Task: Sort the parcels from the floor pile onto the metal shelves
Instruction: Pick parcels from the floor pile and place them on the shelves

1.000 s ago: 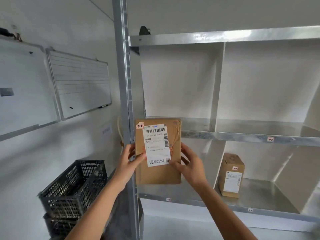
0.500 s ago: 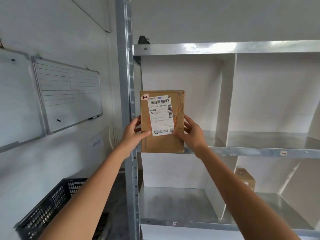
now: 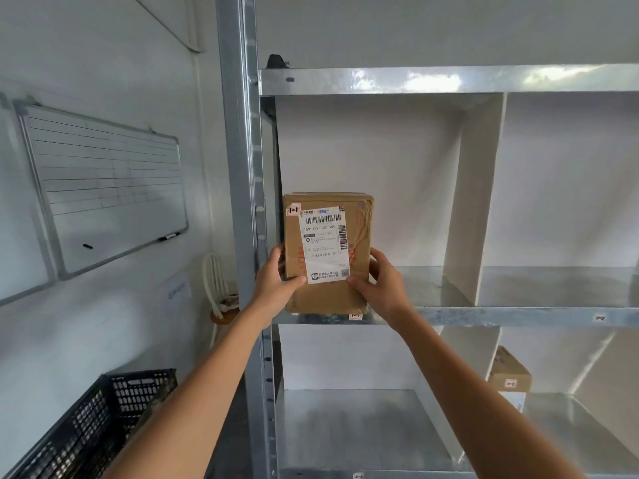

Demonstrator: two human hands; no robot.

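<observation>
Parcel storeroom / courier sorting room. Galvanised metal shelving (image 3: pixel 449 79) split into white-walled bays, small numbered bay tags (image 3: pixel 600 318) on the shelf edges. Cardboard parcel (image 3: pixel 359 236) with a barcode shipping label (image 3: pixel 325 243), second parcel (image 3: pixel 510 371) lower down. Ruled whiteboard (image 3: pixel 103 188) on the wall, black plastic crate (image 3: pixel 103 420).

Matt cardboard parcel (image 3: pixel 326 250), shiny galvanised-metal shelf (image 3: pixel 484 316)

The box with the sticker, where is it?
Head view: the box stands at the left end of the middle shelf, beside the metal post, held between the left hand and right hand.
</observation>
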